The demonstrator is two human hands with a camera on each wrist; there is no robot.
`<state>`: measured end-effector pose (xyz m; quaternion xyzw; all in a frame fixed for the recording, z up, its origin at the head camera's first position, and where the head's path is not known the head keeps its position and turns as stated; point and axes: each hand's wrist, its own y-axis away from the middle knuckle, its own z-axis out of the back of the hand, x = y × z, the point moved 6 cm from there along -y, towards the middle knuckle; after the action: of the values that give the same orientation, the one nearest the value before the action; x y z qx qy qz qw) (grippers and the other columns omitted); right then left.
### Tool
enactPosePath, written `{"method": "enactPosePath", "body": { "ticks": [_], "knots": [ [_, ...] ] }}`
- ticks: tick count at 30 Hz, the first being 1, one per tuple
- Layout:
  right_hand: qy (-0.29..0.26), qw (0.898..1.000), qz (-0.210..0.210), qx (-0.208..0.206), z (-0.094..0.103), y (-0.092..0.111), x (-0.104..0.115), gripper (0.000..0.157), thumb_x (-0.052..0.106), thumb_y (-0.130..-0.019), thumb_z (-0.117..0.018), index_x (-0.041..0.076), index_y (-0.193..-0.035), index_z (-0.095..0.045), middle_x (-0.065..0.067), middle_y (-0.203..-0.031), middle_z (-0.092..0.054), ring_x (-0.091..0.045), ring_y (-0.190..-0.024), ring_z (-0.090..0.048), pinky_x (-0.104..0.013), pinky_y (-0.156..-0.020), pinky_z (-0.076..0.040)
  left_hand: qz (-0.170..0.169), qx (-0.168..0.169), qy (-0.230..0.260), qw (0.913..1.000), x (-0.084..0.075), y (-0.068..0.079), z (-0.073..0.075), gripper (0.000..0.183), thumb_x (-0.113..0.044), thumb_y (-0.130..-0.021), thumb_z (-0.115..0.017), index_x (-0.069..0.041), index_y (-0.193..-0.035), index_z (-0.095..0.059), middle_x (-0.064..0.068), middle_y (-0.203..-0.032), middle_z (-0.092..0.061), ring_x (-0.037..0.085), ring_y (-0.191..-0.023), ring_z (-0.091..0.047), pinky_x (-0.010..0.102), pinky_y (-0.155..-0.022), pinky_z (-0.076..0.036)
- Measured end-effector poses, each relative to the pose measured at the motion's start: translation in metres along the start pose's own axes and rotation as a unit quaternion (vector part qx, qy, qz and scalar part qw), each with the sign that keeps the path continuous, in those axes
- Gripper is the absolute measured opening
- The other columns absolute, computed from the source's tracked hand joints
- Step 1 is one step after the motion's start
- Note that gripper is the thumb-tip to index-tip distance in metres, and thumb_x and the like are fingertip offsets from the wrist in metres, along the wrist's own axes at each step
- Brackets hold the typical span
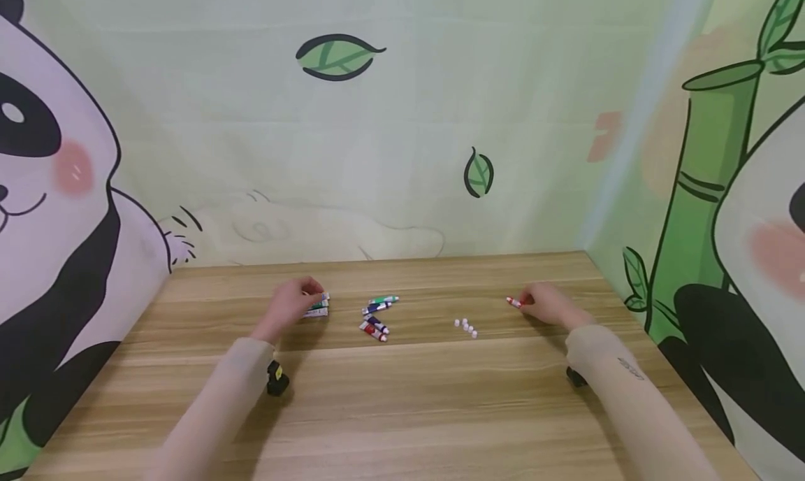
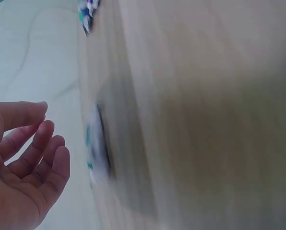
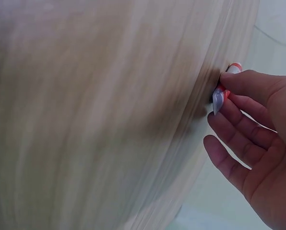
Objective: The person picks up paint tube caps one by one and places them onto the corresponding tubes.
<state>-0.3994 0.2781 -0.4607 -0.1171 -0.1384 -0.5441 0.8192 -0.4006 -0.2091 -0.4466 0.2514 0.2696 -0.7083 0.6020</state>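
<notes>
My right hand (image 1: pixel 548 304) pinches a small red-and-white paint tube (image 3: pixel 220 96) between thumb and fingers, at the right side of the table. In the right wrist view its flat silvery crimped end points down and its other fingers spread loosely. At the left, my left hand (image 1: pixel 291 305) hovers over a small row of paint tubes (image 1: pixel 316 312), white and green ones among them, partly hidden by the fingers. The left wrist view shows this hand (image 2: pixel 28 163) with loosely bent fingers, thumb near the index finger, nothing visible between them. Those tubes (image 2: pixel 99 146) lie blurred beside it.
Between the hands lie several more paint tubes (image 1: pixel 376 328), red, dark blue and green. Right of them is a small cluster of white caps (image 1: pixel 466 326). The wooden table (image 1: pixel 415 411) ends at a panda-printed cloth backdrop (image 1: pixel 402 152).
</notes>
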Motion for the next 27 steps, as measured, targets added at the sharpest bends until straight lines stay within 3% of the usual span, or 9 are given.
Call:
{"method": "enactPosePath", "body": {
  "ticks": [5, 14, 27],
  "knots": [
    [-0.005, 1.0, -0.014, 0.012, 0.0, 0.002, -0.001, 0.004, 0.005, -0.089, -0.07, 0.0, -0.09, -0.071, -0.004, -0.082, -0.068, -0.018, -0.076, -0.059, -0.04, -0.074, -0.051, -0.026, 0.009, 0.01, 0.9996, -0.026, -0.012, -0.018, 0.016, -0.014, -0.096, -0.066, -0.001, -0.105, -0.068, 0.014, -0.103, -0.068, 0.028, -0.094, -0.062, 0.04, -0.079, -0.051],
    [-0.017, 1.0, -0.018, 0.017, 0.002, 0.01, -0.002, 0.004, 0.004, -0.089, -0.07, 0.0, -0.089, -0.07, -0.004, -0.081, -0.067, -0.017, -0.073, -0.056, -0.038, -0.071, -0.05, -0.05, 0.055, 0.031, 0.9968, -0.072, -0.03, -0.063, 0.014, -0.012, -0.095, -0.068, -0.002, -0.105, -0.068, 0.009, -0.098, -0.066, 0.023, -0.089, -0.06, 0.036, -0.077, -0.051],
    [-0.019, 0.998, -0.049, 0.025, 0.001, 0.01, -0.007, 0.009, 0.008, -0.09, -0.07, 0.0, -0.092, -0.071, -0.003, -0.081, -0.066, -0.017, -0.073, -0.055, -0.035, -0.07, -0.048, -0.133, 0.136, -0.016, 0.9816, -0.121, -0.039, -0.126, 0.018, -0.009, -0.093, -0.068, 0.0, -0.109, -0.069, 0.005, -0.097, -0.068, 0.017, -0.086, -0.06, 0.032, -0.076, -0.05]
  ]
}}
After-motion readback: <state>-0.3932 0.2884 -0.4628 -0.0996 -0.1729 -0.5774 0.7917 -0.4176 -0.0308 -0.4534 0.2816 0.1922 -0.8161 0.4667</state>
